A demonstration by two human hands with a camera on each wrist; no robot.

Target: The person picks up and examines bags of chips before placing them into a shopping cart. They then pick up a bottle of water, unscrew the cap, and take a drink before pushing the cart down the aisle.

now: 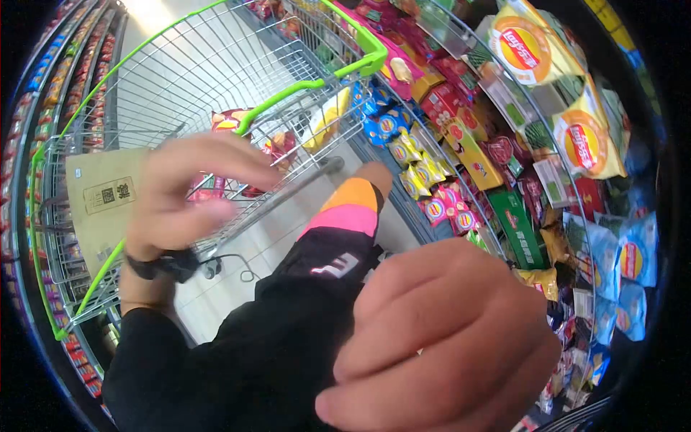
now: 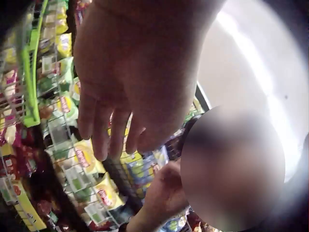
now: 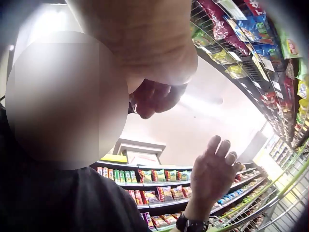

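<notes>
The left hand (image 1: 180, 194) was up over the shopping cart (image 1: 216, 72), fingers loose, holding nothing. The right hand (image 1: 446, 338) was close to the camera with fingers curled in, holding nothing. Chip bags (image 1: 237, 122) lay in the cart. A shelf of snack bags (image 1: 518, 50) stood on the right.

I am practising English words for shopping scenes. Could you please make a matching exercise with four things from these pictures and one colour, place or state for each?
Things:
1. shopping cart
2. left hand
3. right hand
4. cardboard box

Descriptions:
A. fingers curled, holding nothing, close to the head camera
B. brown, inside the wire basket
C. green trim on rim and handle
D. raised over the cart, fingers loosely spread, empty

Pairs: 1-C, 2-D, 3-A, 4-B
</notes>
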